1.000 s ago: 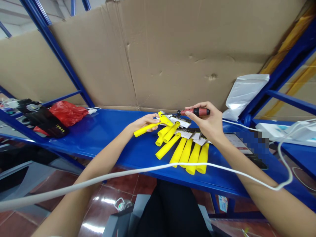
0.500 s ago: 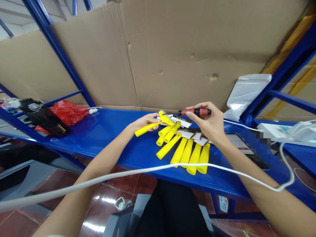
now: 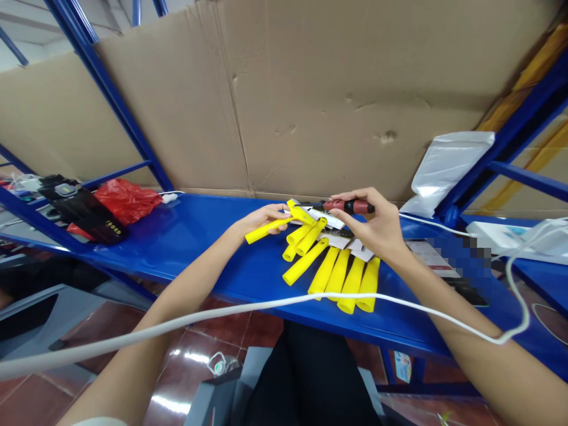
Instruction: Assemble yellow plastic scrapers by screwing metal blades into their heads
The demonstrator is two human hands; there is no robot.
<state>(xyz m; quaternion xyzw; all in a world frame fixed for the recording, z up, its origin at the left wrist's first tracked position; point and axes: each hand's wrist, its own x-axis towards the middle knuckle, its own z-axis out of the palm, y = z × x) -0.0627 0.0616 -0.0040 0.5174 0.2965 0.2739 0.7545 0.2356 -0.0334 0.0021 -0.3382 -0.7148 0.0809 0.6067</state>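
My left hand [image 3: 265,218] is closed around a yellow scraper [image 3: 268,229], its hollow round handle pointing down to the left. In my right hand [image 3: 377,222] is a screwdriver [image 3: 350,206] with a red and black handle, lying nearly level. Its shaft points left toward the scraper's yellow head; whether the tip touches it I cannot tell. Several more yellow-handled scrapers [image 3: 331,269] lie fanned out on the blue table [image 3: 213,228], below and between my hands. White and black printed cards or sleeves [image 3: 335,238] cover their blade ends.
A white cable [image 3: 248,306] crosses in front of my arms. A tablet [image 3: 437,263] lies to the right, beside a clear plastic bag [image 3: 444,171]. A black bag [image 3: 84,210] and a red plastic bag [image 3: 126,201] are at the left. Cardboard [image 3: 310,100] stands behind the table.
My right hand has moved slightly left with the screwdriver, and the shaft shows less beyond the handle. My left hand still grips the same scraper. The whole view has shifted slightly.
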